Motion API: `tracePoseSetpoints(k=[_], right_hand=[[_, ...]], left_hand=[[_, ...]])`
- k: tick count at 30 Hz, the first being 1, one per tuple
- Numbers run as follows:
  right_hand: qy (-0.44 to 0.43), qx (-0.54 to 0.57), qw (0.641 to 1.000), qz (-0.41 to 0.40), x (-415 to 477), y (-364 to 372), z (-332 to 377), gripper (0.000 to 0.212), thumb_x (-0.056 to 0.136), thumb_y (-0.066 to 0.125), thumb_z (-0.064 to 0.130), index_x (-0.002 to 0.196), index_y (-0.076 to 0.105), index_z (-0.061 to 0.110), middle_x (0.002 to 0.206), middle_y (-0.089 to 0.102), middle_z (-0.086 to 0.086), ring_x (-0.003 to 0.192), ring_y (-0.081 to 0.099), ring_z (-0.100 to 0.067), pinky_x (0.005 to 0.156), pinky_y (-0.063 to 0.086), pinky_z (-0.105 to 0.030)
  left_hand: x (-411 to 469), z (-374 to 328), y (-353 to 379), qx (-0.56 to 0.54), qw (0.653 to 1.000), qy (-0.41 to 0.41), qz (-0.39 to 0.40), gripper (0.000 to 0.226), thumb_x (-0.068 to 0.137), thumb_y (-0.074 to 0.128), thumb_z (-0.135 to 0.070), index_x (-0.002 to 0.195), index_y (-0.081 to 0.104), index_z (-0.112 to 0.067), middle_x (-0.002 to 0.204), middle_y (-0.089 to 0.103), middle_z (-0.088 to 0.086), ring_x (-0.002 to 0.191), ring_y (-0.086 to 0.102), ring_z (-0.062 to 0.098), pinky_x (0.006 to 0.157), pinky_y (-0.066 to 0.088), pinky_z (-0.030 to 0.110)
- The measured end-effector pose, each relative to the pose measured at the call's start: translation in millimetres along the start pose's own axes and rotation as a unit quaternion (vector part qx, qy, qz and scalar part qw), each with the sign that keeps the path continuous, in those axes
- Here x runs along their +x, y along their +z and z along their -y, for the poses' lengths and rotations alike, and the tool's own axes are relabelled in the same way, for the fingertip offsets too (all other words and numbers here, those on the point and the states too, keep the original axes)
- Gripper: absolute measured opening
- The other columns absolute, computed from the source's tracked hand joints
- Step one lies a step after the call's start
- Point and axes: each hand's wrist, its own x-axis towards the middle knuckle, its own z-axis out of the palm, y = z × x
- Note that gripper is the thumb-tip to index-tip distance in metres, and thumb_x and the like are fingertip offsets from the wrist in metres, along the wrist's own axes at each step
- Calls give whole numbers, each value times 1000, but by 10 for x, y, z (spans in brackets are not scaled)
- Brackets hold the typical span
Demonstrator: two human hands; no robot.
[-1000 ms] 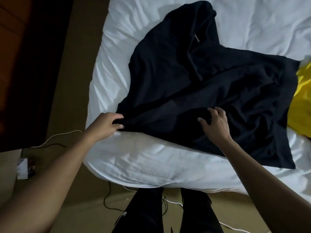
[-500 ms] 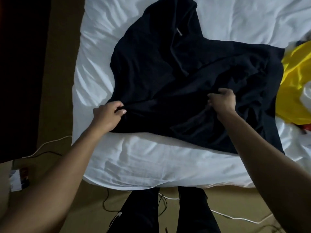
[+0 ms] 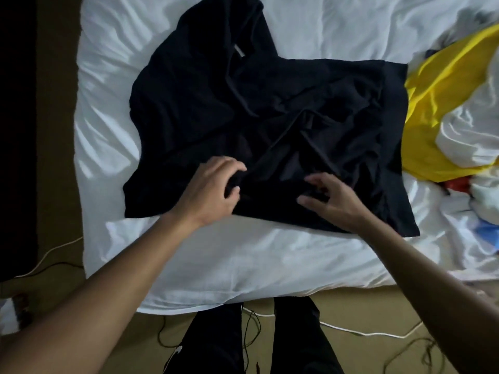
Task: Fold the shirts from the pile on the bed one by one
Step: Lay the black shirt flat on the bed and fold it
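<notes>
Head view: the bed (image 3: pixel 243 268), under a white sheet, carries everything. A black shirt (image 3: pixel 270 117) lies spread and rumpled across its middle, neck toward 12 o'clock and hem toward 6 o'clock, near the mattress edge. At 3 o'clock the pile (image 3: pixel 464 136) meets the shirt's side, with a yellow cloth (image 3: pixel 437 109) against the shirt and white, red and blue pieces beside it.

The left hand (image 3: pixel 213 193) rests on the shirt's lower part, its fingers curled into a bunch of the fabric and pinching it. The right hand (image 3: pixel 334 201), near it toward 3 o'clock, is over the cloth with fingers spread and loosely bent, gripping nothing. Blur hides whether its tips touch.

The pile runs out of frame at 3 o'clock and the shirt's top is cut off at 12 o'clock. The shirt's dark folds are hard to tell apart. Bare sheet lies at 9 o'clock and along 6 o'clock. Beyond the mattress edge are the floor (image 3: pixel 59 130), cables (image 3: pixel 364 333) and the person's legs (image 3: pixel 216 346).
</notes>
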Motion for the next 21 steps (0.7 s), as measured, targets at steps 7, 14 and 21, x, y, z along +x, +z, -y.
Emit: tracePoseSetpoints(k=[7, 14, 21], right_hand=[[-109, -264, 956, -63, -513, -153, -1171, 93, 61, 76, -3, 149, 53, 13, 159, 44, -11, 147, 38, -34, 118, 35, -52], [-135, -252, 958, -28, -482, -762, -1572, 92, 58, 62, -22, 142, 62, 13, 158, 47, -6, 148, 40, -27, 119, 38, -51], [-17, -219, 973, 67, -664, -1274, -1658, 71, 78, 52, -10, 125, 73, 40, 119, 76, 1, 108, 68, -29, 86, 54, -31]], left_hand=[[-18, 87, 505, 150, 977, -27, 152, 31, 94, 70, -31, 123, 64, -23, 123, 64, -6, 121, 55, 19, 112, 22, 37], [-220, 88, 434, 196, 969, -47, 143, 21, 93, 69, -9, 112, 66, -17, 109, 71, -3, 117, 61, 17, 117, 18, 35], [-438, -160, 188, 153, 949, -143, 237, 25, 101, 61, -14, 114, 56, -35, 96, 65, -10, 117, 53, 15, 107, 9, 13]])
